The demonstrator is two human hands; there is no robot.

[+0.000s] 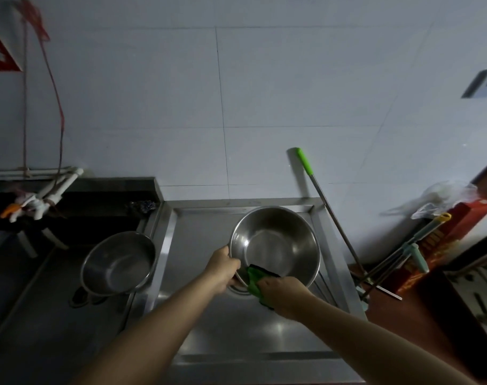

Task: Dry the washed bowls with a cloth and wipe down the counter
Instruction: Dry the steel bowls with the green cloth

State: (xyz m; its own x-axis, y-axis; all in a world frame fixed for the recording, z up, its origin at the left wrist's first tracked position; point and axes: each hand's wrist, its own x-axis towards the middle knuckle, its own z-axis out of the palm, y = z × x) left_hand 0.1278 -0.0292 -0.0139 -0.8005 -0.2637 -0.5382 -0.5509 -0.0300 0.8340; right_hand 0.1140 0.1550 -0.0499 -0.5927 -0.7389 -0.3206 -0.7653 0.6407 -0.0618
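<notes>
A large steel bowl [278,243] is tilted toward me above the steel counter [197,240]. My left hand [221,269] grips its near-left rim. My right hand [285,294] holds a green cloth [254,282] with a dark edge, pressed over the bowl's near rim and inner wall. A second steel bowl [118,263] stands in the sink [28,301] at the left, leaning against the counter's edge.
A green-handled mop pole [328,207] leans on the tiled wall right of the counter. More cleaning tools [403,254] and a red box [456,232] stand further right. White pipes and a tap [45,195] hang over the sink.
</notes>
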